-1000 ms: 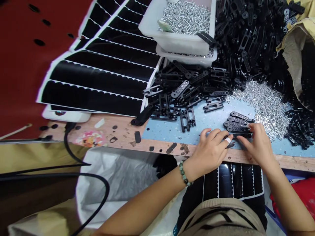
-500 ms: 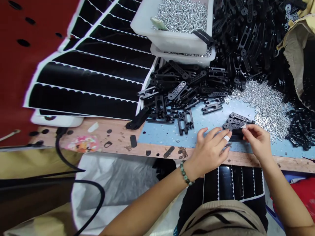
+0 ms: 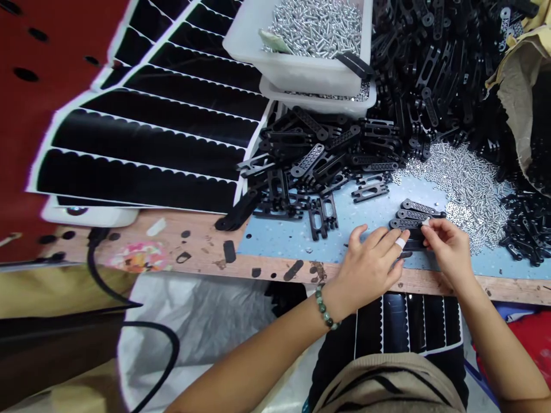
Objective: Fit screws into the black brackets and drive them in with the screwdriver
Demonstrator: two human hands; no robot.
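Observation:
At the front edge of the blue mat, several black plastic link arms [image 3: 417, 207] lie side by side in a slightly fanned row. My left hand [image 3: 370, 267], with white tape round one finger, is over the left end of the nearest arms. Its thumb and fingers close around a black plastic link arm [image 3: 407, 254], mostly hidden beneath the hand. At the right end of the same row, my right hand [image 3: 450, 246] is pinched, thumb against fingers. Whatever sits between those fingertips is too small and covered to make out.
Loose silver screws and nuts [image 3: 473, 183] are heaped right of the row. Black link arms [image 3: 318, 158] pile up behind, and small black parts [image 3: 529, 226] lie far right. A white tub [image 3: 310, 71] holds more screws. Black sheets [image 3: 150, 137] cover the left side.
The view has shifted slightly. Both hands stay at the row of arms, with only small finger movements; the left hand's fingers have moved a little to the right.

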